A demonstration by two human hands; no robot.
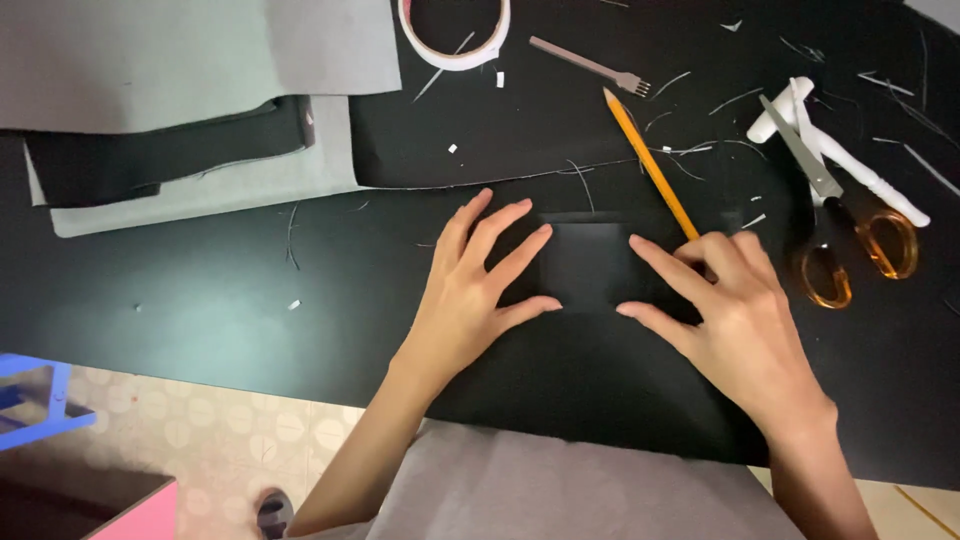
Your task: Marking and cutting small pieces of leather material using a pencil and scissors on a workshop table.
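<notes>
left hand (465, 300) and right hand (735, 320) both open, spread flat on a small black sheet (588, 262) mid-table (200, 290). dark on dark, edges hard to read. likely to skew under uneven pressure, or nudge the pencil (650, 165) touching the right fingers.

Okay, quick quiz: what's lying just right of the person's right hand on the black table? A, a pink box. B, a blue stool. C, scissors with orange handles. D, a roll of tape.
C: the scissors with orange handles lie just right of the right hand, while the roll of tape sits far up at the top of the black table.
</notes>
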